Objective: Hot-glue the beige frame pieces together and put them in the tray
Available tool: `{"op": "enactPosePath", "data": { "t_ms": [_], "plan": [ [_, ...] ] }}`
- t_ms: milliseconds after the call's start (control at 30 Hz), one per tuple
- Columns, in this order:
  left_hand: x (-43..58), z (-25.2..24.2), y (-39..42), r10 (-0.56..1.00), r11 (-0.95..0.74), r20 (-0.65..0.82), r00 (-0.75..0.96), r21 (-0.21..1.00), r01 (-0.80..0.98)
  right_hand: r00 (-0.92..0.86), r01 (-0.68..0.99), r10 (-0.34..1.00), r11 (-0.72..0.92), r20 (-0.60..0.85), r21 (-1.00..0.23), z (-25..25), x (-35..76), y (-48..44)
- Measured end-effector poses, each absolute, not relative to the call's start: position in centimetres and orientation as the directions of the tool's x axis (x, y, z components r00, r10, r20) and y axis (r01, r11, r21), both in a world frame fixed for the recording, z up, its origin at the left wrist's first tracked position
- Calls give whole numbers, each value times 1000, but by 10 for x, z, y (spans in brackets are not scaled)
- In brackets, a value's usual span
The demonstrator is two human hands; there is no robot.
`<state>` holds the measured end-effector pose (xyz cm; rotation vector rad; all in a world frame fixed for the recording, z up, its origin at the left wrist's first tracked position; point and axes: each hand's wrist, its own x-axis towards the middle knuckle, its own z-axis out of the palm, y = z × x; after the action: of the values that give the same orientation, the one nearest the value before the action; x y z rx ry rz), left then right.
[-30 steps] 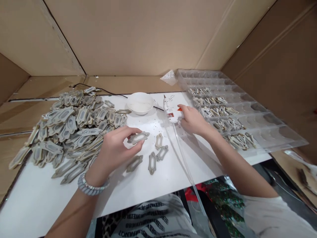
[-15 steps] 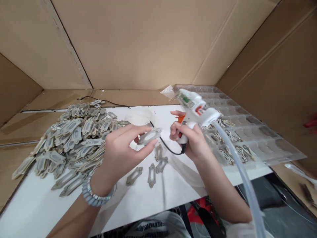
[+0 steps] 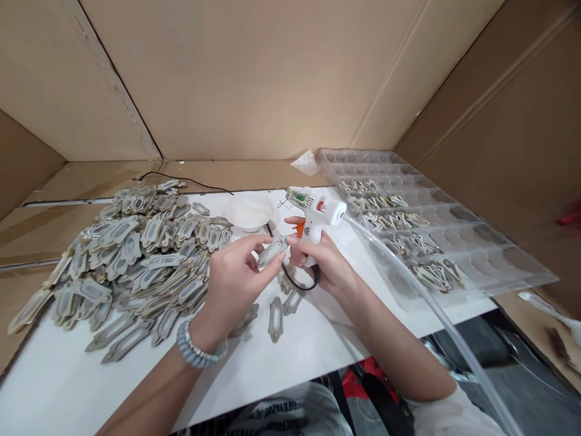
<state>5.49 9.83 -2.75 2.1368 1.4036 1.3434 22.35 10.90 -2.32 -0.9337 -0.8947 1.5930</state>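
Between the thumb and fingers of my left hand (image 3: pixel 238 275) is a small grey label-holder-shaped frame piece (image 3: pixel 271 253), tilted above the table. My right hand (image 3: pixel 320 254) grips a white glue gun (image 3: pixel 315 215) with an orange trigger, its nozzle end pointing left. A long clear glue stick (image 3: pixel 422 281) runs out of the gun's back toward the lower right. The right fingers are close to the held piece; I cannot tell whether they touch it. Below the hands lie a few similar frame pieces (image 3: pixel 275 319), partly covered by the left hand and the cable.
A big heap of grey frame pieces (image 3: pixel 149 272) covers the table's left. A whitish round dish (image 3: pixel 249 213) sits behind my hands. To the right is a clear compartment tray (image 3: pixel 490 251) with pieces in several cells. Cardboard walls (image 3: pixel 272 79) enclose the back and sides.
My right hand has moved left with the glue gun, bringing it close to my left hand. The left hand still holds the frame piece. The view has shifted slightly.
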Motion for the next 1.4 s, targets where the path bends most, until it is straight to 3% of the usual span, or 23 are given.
{"op": "enactPosePath", "data": {
  "t_ms": [200,267,333,433,567,767,933,1100,1233,1400],
  "plan": [
    [61,-26,91,820,-510,563,101,640,575,-176,-397,974,-202,-142,-895,-27,229,108],
    [61,-24,90,893,-419,442,79,757,502,-179,-399,973,-206,-145,-893,-27,231,108],
    [61,-22,90,970,-241,222,95,910,338,-196,-407,970,-212,-142,-889,-26,233,108],
    [59,-16,91,988,-14,-1,155,995,98,-250,-437,961,-219,-116,-872,-24,237,106],
    [58,-9,90,990,-13,8,138,999,35,-370,-430,926,-242,-75,-870,-25,243,103],
    [56,-7,87,918,124,-79,389,988,-92,-449,-383,893,-203,-10,-901,-28,248,99],
    [54,-4,86,871,99,-120,476,993,69,-376,-330,926,-150,-16,-932,-24,248,100],
    [60,-2,81,895,59,-160,417,968,245,-329,-294,944,-139,-37,-946,-26,243,101],
    [56,-4,85,922,84,-155,355,975,208,-330,-280,941,-24,73,-960,-25,251,103],
    [41,-7,94,988,7,-31,154,988,155,-248,-119,946,183,208,-976,-25,276,105]
  ]
}}
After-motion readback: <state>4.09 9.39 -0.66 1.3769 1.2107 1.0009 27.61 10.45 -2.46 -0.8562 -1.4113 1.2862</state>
